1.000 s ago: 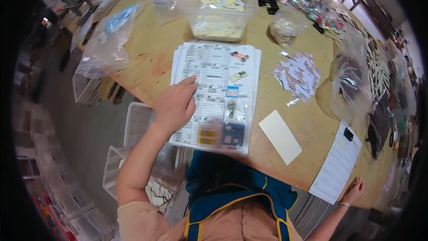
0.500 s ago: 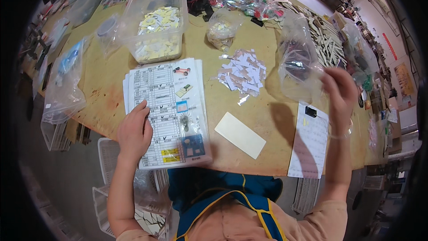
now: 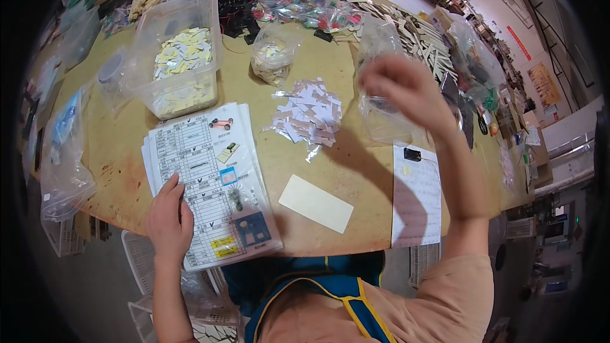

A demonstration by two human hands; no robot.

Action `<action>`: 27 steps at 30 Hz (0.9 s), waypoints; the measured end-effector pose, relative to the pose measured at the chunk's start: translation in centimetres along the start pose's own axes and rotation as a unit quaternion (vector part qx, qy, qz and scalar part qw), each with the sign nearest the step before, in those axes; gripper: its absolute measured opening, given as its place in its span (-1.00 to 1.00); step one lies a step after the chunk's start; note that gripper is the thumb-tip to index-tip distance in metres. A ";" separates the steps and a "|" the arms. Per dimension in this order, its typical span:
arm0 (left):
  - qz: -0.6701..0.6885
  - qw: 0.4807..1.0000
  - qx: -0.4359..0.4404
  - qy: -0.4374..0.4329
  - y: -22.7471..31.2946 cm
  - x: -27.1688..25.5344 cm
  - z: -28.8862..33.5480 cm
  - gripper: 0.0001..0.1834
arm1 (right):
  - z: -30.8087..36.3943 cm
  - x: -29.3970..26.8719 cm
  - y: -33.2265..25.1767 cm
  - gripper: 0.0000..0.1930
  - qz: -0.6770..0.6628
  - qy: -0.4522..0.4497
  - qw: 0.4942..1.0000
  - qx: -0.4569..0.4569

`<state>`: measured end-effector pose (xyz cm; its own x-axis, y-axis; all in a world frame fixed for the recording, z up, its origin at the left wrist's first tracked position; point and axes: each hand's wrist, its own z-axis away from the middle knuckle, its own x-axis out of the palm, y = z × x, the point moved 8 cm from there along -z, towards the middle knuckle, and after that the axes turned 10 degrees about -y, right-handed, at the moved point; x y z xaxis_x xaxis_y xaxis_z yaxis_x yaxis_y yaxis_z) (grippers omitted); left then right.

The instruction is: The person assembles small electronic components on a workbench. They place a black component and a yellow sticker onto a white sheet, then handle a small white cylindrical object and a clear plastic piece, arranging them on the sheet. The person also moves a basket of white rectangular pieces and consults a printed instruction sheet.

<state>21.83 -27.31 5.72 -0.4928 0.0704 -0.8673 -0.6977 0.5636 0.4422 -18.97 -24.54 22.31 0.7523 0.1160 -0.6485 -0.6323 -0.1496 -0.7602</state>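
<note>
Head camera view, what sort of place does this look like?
Probably a workshop or packing room: a large worktable holds a clear tub of small yellow and white pieces, a heap of pale strips, and picture sheets under the left hand.

Right hand (image 3: 397, 86) was low by table (image 3: 375, 219) edge, next to white sheet (image 3: 419, 209). Then up over sheet. Now further in, blurry, hiding part of clear bag (image 3: 384, 128). Arm's shadow (image 3: 365, 168) now on table. Left hand (image 3: 168, 222) slid back to left side of paper stack (image 3: 210, 184). Whole view turned right.
</note>
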 end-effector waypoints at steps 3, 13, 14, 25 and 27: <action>0.011 1.000 0.007 0.012 0.1 -0.1 0.1 -0.67 | 4.0 5.6 0.0 -0.83 0.156 -0.087 0.982 -0.054; -0.024 0.999 0.025 0.026 0.7 -0.1 0.5 -0.70 | 1.1 10.9 10.7 -0.86 0.328 -0.003 0.941 0.085; -0.022 0.999 0.026 0.027 0.7 -0.1 0.5 -0.70 | 1.3 11.0 11.2 -0.86 0.310 0.000 0.947 0.081; -0.039 0.998 0.022 0.039 0.1 -0.1 0.8 -0.72 | 1.5 11.6 13.9 -0.87 0.230 0.015 0.968 0.102; -0.038 0.998 0.021 0.045 0.2 -0.3 0.9 -0.73 | 1.4 11.6 13.2 -0.89 0.240 0.022 0.967 0.085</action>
<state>22.28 -26.52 5.83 -0.4861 -0.0468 -0.8727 -0.7128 0.5990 0.3649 -18.88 -23.85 4.69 0.3685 0.0310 -0.9291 -0.9293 -0.0129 -0.3691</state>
